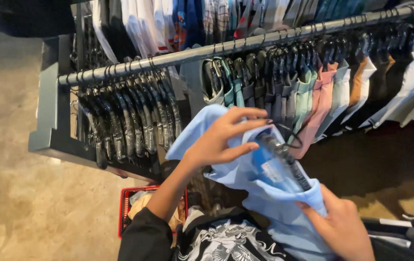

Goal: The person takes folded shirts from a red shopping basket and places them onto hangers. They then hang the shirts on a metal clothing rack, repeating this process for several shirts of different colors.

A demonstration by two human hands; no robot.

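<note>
Light blue collared shirt (265, 193), bunched and partly open at the neck, tilted below the clothes rail; black plastic hanger (284, 157) slanting inside its collar, hook up.

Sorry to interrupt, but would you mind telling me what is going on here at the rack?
A person holds a light blue shirt with a black hanger inside its collar. The left hand grips the collar near the hanger; the right hand holds the shirt lower down. Behind hangs a clothes rail full of shirts; a red basket sits on the floor.
</note>
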